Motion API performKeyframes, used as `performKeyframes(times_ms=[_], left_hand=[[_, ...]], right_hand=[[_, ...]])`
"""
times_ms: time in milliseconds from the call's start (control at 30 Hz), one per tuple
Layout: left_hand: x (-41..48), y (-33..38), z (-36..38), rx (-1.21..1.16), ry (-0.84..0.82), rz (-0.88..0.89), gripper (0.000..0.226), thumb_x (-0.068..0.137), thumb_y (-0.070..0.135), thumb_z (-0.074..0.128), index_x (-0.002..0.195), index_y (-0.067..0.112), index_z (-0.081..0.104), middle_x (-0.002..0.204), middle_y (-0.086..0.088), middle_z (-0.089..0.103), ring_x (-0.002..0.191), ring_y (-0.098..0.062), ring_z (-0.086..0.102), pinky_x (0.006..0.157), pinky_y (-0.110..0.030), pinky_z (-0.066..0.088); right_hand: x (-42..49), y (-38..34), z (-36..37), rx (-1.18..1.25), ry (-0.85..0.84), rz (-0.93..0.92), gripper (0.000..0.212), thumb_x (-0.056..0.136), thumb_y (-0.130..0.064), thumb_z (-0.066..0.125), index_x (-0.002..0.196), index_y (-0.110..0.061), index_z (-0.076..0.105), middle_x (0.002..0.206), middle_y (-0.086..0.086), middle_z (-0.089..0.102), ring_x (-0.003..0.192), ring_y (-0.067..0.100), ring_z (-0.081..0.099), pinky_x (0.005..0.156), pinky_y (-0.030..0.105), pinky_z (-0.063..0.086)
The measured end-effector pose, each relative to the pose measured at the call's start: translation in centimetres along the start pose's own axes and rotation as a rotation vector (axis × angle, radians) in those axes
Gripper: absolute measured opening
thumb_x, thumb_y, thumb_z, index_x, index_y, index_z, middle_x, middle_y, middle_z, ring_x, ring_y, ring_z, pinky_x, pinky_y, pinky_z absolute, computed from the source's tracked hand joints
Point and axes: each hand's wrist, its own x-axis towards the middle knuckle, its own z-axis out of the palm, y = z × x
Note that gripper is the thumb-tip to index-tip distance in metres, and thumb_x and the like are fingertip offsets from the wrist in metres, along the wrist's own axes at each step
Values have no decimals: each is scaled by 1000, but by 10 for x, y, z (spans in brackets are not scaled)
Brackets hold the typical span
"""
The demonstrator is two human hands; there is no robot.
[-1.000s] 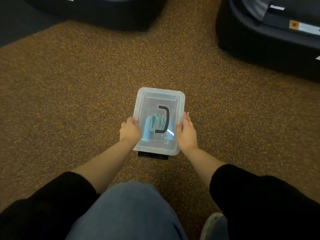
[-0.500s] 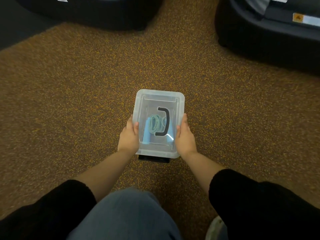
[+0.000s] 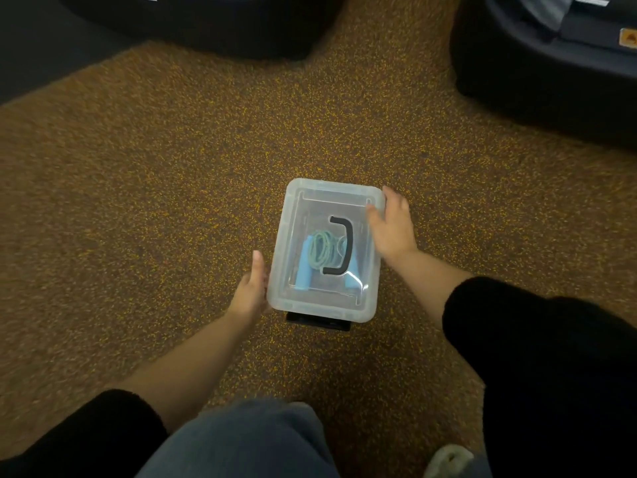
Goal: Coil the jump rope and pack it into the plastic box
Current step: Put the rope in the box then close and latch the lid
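Note:
A clear plastic box [image 3: 293, 298] with its lid on sits on the speckled brown floor in front of me. A black carry handle [image 3: 341, 244] lies on the lid. Through the lid I see the coiled green jump rope [image 3: 319, 251] with its light blue handles. My left hand [image 3: 251, 289] rests flat against the box's near left side, fingers straight. My right hand [image 3: 391, 224] lies with spread fingers on the far right edge of the lid. Neither hand grips the box.
A black latch [image 3: 319, 324] sticks out at the box's near end. Large dark equipment bases stand at the far left [image 3: 206, 22] and far right [image 3: 551, 63]. My knee in jeans [image 3: 241, 443] and a shoe [image 3: 448, 460] are at the bottom.
My right hand slid forward from the near right side to the far right edge of the lid. My left hand loosened and flattened against the left side. The box stayed put.

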Motion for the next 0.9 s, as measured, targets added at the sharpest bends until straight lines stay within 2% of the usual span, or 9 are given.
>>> performKeyframes(times_ms=[33, 133, 233, 400, 633, 700, 767, 833, 900], left_hand=[[-3, -8, -1, -97, -70, -40, 88, 74, 82, 22, 104, 10, 62, 97, -10, 66, 91, -19, 63, 82, -33, 53], [-11, -29, -2, -298, -291, -161, 94, 61, 87, 34, 126, 22, 54, 124, -3, 62, 118, -17, 53, 110, -39, 33], [-15, -31, -1, -332, -415, -197, 77, 68, 74, 35, 130, 28, 40, 126, -3, 56, 122, -19, 49, 113, -37, 28], [-19, -20, -3, -293, -411, -264, 63, 71, 59, 48, 117, 16, 53, 112, -10, 69, 105, -18, 64, 88, -26, 54], [-30, 0, 8, -615, -242, -482, 54, 83, 58, 49, 111, 13, 57, 103, -25, 65, 81, -36, 71, 50, -37, 60], [-34, 12, 13, -730, -197, -507, 46, 88, 53, 50, 109, 13, 59, 106, -24, 62, 89, -39, 67, 50, -44, 60], [-37, 14, 21, -717, -185, -427, 44, 86, 38, 60, 119, 10, 53, 111, -20, 60, 99, -37, 64, 62, -48, 61], [-41, 3, 29, -538, -154, -268, 101, 62, 24, 83, 142, 9, 24, 128, -16, 53, 114, -33, 56, 88, -47, 55], [-51, -9, 40, -104, -106, -106, 154, 42, 24, 94, 145, 21, -21, 151, -7, 28, 138, -26, 30, 113, -49, 29]], right_hand=[[15, -6, -2, -56, -24, -10, 59, 95, -36, 46, 144, -7, 29, 150, 16, 29, 138, 31, 28, 113, 39, 23], [48, -24, -7, -203, -169, -6, 73, 87, -53, 53, 141, -6, 35, 145, 17, 40, 133, 33, 37, 108, 39, 33], [70, -40, -7, -378, -387, 32, 86, 77, -66, 57, 137, -5, 44, 142, 15, 46, 129, 32, 44, 102, 36, 38], [87, -51, -5, -452, -447, 87, 93, 62, -73, 65, 125, -5, 57, 134, 12, 55, 122, 29, 52, 98, 32, 42], [88, -52, -5, -411, -389, -31, 75, 63, -65, 72, 113, -10, 67, 112, 10, 66, 109, 25, 58, 84, 28, 46], [83, -49, -2, -380, -404, -93, 61, 70, -62, 68, 103, -10, 69, 94, 8, 65, 94, 23, 60, 71, 27, 42], [77, -45, 1, -401, -373, -187, 51, 79, -58, 62, 98, -11, 65, 91, 9, 63, 93, 27, 60, 70, 30, 41], [72, -41, 4, -435, -328, -231, 51, 85, -56, 55, 110, -13, 60, 106, 12, 64, 102, 31, 59, 80, 36, 45], [68, -39, 7, -525, -281, -255, 54, 89, -57, 47, 121, -13, 53, 119, 13, 61, 111, 32, 55, 90, 42, 40]])
